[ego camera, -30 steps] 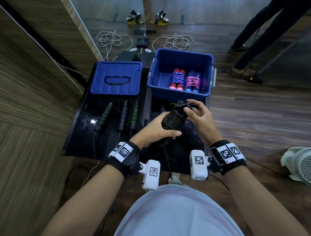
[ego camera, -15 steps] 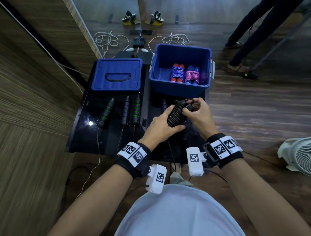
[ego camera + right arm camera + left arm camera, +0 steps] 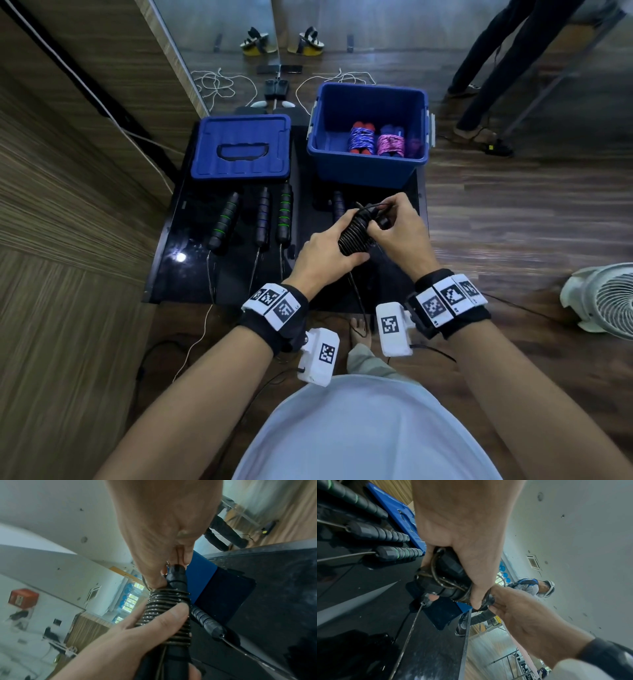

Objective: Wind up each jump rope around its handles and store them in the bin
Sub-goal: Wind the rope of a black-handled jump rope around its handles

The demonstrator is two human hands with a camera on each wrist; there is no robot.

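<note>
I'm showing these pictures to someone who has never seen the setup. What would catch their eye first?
Probably the two hands at the centre: the left hand grips a black jump rope bundle while the right hand pinches its top end. Behind them, the open blue bin holds bright purple and pink wound ropes, with its blue lid lying to the left.

Setting: large indoor hall or studio-type room. Dark wood-plank floor (image 3: 513, 222) fills the right side of the head view; tall mirror panel (image 3: 219, 24) against the wood-grain wall at upper left. White floor fan (image 3: 603, 301) at right edge. Wrist views: white ceiling with recessed air-conditioning vent (image 3: 533, 562), row of windows (image 3: 130, 601) at centre, second person in white headgear (image 3: 544, 588).
</note>
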